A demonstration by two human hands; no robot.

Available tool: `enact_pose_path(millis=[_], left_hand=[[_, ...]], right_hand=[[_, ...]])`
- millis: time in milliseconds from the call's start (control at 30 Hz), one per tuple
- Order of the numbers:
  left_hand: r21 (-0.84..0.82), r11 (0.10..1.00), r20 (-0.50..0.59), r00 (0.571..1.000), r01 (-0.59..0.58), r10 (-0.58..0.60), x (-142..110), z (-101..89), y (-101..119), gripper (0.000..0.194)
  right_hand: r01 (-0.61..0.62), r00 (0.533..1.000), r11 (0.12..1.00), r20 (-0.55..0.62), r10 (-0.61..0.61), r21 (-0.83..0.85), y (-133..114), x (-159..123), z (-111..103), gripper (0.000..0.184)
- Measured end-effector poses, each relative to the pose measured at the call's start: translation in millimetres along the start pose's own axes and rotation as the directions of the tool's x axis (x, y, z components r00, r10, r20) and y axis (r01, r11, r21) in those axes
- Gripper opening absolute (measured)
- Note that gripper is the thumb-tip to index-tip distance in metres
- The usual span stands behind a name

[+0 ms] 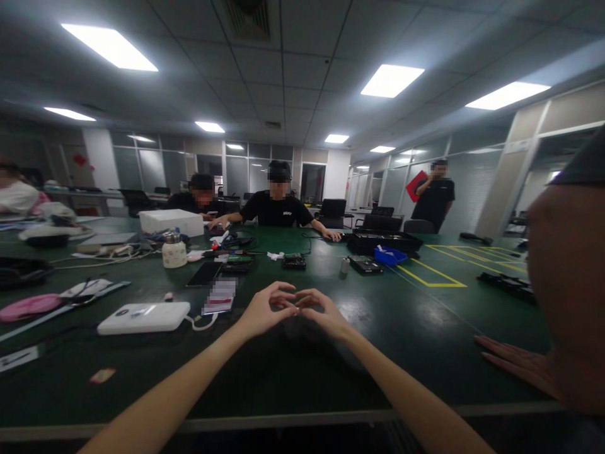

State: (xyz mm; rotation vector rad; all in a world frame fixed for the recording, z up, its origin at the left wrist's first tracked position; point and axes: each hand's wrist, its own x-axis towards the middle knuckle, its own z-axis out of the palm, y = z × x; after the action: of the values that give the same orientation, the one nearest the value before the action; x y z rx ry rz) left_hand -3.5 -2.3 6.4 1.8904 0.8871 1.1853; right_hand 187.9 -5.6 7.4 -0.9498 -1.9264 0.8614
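My left hand (267, 309) hovers just above the green table (401, 359), its fingers curved and spaced apart. Opposite it, my right hand (326, 313) mirrors the pose with bent fingers. The fingertips of both hands meet or nearly meet in the middle; I cannot tell whether they touch. No held object shows in either hand. A phone with a lit screen (220, 296) lies left of my left hand, with a white power bank (144, 317) and its short white cable beside it. Beyond my hands are a small black device (294, 261) and a hard drive (365, 265).
A small metal cylinder (345, 265) and a blue bin (390, 255) stand farther right, before an open black case (385, 241). A cream bottle (174, 252) and white box (171, 222) stand left. A neighbour's hand (515, 362) rests at right; people sit opposite.
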Motion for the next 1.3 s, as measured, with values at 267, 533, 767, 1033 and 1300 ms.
enact_pose_path(millis=[267, 533, 767, 1033, 1300], left_hand=[[-0.148, 0.984, -0.212, 0.968, 0.102, -0.132, 8, -3.2, -14, 0.031], [-0.005, 0.990, -0.377, 0.917, 0.139, -0.130, 14, -11.8, -33, 0.027], [0.097, 0.983, -0.366, 0.924, 0.156, -0.111, 13, -12.6, -36, 0.027], [0.128, 0.981, -0.356, 0.930, 0.143, -0.089, 12, -12.4, -30, 0.024], [0.105, 0.992, -0.249, 0.968, 0.068, -0.039, 8, -8.1, -15, 0.022]], right_hand=[[0.099, 0.994, 0.969, -0.029, -0.108, -0.226, -6, 8, 14, 0.021], [-0.034, 0.949, 0.938, -0.305, -0.078, -0.346, 47, 33, -18, 0.022], [-0.257, 0.929, 0.854, -0.360, 0.089, -0.451, 76, 35, -24, 0.017], [0.126, 0.974, 0.975, -0.164, -0.157, -0.182, 8, 19, -5, 0.023], [0.117, 0.991, 0.969, -0.031, -0.126, -0.218, -4, 10, 13, 0.021]])
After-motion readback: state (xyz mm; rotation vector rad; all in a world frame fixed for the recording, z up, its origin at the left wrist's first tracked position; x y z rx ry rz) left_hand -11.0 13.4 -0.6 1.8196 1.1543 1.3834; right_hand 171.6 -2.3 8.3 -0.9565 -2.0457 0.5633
